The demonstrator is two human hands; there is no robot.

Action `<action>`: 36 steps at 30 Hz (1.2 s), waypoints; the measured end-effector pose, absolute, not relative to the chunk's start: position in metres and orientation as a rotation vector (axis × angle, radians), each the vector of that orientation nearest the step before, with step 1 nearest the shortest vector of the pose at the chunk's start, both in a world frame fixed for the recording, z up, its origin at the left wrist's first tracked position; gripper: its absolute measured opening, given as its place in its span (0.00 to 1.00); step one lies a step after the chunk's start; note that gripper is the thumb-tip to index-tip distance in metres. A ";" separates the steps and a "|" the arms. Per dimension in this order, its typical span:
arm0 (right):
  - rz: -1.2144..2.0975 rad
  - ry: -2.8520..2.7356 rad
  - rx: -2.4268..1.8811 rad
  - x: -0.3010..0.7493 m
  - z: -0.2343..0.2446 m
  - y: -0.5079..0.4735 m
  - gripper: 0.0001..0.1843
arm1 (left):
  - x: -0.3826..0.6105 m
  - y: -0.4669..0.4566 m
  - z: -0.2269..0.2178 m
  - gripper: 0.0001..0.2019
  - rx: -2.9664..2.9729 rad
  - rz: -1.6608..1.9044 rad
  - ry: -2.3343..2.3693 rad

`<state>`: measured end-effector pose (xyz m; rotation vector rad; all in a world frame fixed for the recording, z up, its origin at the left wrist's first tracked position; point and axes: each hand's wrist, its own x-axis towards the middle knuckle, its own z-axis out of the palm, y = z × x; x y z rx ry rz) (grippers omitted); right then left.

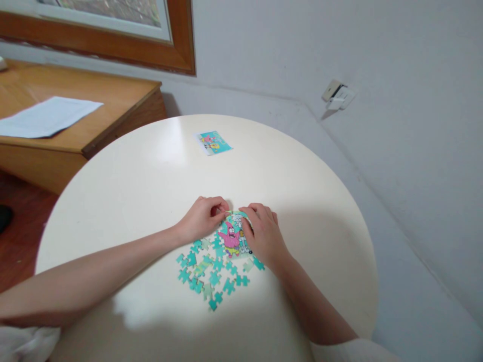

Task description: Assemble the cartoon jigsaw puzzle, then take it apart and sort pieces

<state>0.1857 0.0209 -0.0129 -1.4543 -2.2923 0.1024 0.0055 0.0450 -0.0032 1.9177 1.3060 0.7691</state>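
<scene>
A partly joined jigsaw puzzle (231,240), showing a pink starfish figure and a pale figure on teal, lies flat on the round white table (151,186). At its upper left edge, my left hand (204,216) is closed in a pinch on a small puzzle piece (228,211), mostly hidden by the fingertips. My right hand (264,234) curls over the puzzle's right side, with the thumb on its face and the fingers along the top edge. That side is partly covered. Loose teal puzzle pieces (215,278) are scattered below and left of the joined part.
Towards the table's far edge lies a small picture card (215,143) with cartoon figures. A wooden desk (124,93) with white paper (49,116) stands at the left, below a wood-framed window (184,40). A wall socket with a plug (337,94) is at the right.
</scene>
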 end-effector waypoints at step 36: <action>0.063 -2.275 -1.498 0.191 -0.013 0.023 0.12 | 0.004 0.047 -0.008 0.05 1.935 0.851 1.354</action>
